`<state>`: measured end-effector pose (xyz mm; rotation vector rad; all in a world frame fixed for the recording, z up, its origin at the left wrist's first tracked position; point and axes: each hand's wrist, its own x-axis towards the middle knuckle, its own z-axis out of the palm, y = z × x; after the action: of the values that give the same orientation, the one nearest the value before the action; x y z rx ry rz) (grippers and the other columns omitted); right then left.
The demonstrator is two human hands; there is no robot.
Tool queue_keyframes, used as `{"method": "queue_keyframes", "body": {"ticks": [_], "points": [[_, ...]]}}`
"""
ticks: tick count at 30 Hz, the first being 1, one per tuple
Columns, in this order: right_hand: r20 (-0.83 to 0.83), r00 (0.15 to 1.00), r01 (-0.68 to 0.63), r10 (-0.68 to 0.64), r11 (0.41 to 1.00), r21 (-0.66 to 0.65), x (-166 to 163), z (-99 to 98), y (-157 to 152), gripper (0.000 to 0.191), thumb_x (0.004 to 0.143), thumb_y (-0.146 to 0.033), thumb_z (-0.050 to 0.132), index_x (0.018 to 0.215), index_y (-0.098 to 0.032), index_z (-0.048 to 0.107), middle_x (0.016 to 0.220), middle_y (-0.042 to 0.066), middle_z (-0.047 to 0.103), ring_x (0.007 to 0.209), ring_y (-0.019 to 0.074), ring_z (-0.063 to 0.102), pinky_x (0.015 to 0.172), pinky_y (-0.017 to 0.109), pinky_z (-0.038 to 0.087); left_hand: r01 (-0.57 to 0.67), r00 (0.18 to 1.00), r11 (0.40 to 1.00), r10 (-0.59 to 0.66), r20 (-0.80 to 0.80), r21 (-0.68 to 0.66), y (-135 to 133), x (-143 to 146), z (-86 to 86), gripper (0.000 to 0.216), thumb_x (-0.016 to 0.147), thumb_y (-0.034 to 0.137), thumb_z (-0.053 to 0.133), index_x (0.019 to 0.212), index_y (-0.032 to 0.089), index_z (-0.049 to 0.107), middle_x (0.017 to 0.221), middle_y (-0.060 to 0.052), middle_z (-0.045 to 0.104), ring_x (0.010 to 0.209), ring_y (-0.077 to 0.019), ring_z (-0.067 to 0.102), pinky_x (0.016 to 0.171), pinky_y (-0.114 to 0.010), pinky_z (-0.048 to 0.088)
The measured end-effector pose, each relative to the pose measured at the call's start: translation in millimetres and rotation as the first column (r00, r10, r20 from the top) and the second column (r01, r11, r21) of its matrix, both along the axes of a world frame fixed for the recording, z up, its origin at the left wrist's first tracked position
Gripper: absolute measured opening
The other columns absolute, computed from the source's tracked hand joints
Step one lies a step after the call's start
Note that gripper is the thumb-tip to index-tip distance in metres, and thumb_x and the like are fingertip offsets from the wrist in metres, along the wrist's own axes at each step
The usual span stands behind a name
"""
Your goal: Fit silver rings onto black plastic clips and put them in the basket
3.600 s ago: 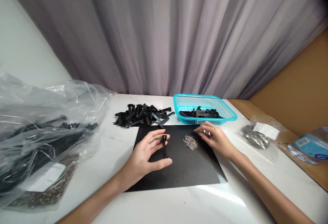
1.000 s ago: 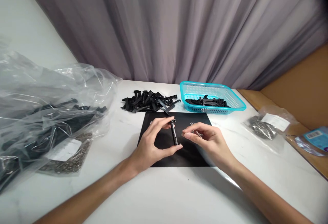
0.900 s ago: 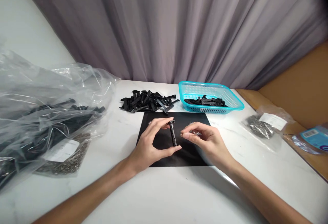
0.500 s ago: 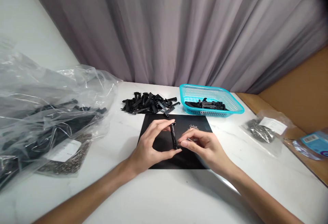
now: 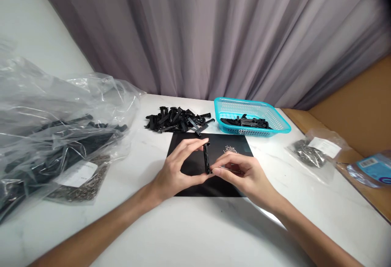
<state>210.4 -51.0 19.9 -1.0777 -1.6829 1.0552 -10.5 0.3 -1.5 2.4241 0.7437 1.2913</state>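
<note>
Between the thumb and fingers of my left hand (image 5: 176,167) a slim black plastic part (image 5: 207,159) is held nearly upright, above a black mat (image 5: 189,187). The fingers of my right hand (image 5: 241,173) are pinched at its lower end. Something small and metallic shows under those fingers, but its kind is hidden. Just behind the right hand a small heap of shiny metal pieces (image 5: 230,149) lies on the mat.
Behind the mat is a pile of black plastic parts (image 5: 180,119). A blue basket (image 5: 282,128) holds more of them. Clear plastic bags (image 5: 61,96) with black parts and metal pieces cover the left side. A bag of metal pieces (image 5: 308,153) and a blue-labelled package (image 5: 371,169) lie at right.
My right fingers have come closer against the lower end of the black part, by my left thumb. The whole view has shifted slightly.
</note>
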Motion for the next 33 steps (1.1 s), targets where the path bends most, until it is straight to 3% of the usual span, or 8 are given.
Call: {"method": "queue_keyframes", "body": {"ticks": [7,18,25,33], "points": [[0.057,0.998,0.023,-0.024,1.0,0.014,-1.0,-4.0,-1.0,0.022,0.096,-0.042,0.068,0.093,-0.022,0.077,0.091,0.005,0.073,0.076,0.018,0.062,0.062,0.031,0.044,0.005,1.0,1.0,-0.005,-0.028,-0.01,-0.5,-2.1,-1.1,0.072,0.083,0.022,0.081,0.147,0.029,0.05,0.129,-0.009,0.062,0.107,-0.0229,0.068,0.098,-0.041,0.06],[0.167,0.979,-0.132,0.116,0.987,0.09,3.1,6.0,-3.7,0.017,0.102,-0.034,0.061,0.097,-0.024,0.074,0.099,0.005,0.07,0.089,0.0184,0.064,0.068,0.03,0.047,0.005,0.997,0.999,-0.002,-0.08,0.04,1.0,-5.2,1.9,0.075,0.078,0.016,0.082,0.146,0.026,0.053,0.13,-0.01,0.064,0.113,-0.0247,0.068,0.102,-0.041,0.059],[0.263,0.958,-0.153,0.113,0.979,0.135,3.5,6.5,-4.2,0.018,0.103,-0.033,0.058,0.1,-0.024,0.073,0.101,0.005,0.069,0.086,0.0177,0.063,0.067,0.03,0.048,0.013,0.997,1.0,-0.011,-0.083,0.019,0.1,-4.0,-2.0,0.074,0.079,0.016,0.082,0.146,0.026,0.052,0.13,-0.01,0.064,0.115,-0.0253,0.068,0.101,-0.041,0.059],[0.332,0.937,-0.165,0.109,0.976,0.143,5.5,1.5,-1.4,0.014,0.104,-0.031,0.058,0.099,-0.023,0.069,0.098,0.004,0.068,0.088,0.0182,0.063,0.071,0.03,0.048,0.015,0.992,0.996,-0.003,-0.123,0.092,0.6,-2.7,-4.6,0.066,0.079,0.021,0.083,0.139,0.025,0.055,0.128,-0.011,0.067,0.119,-0.0282,0.066,0.102,-0.046,0.056]]}}
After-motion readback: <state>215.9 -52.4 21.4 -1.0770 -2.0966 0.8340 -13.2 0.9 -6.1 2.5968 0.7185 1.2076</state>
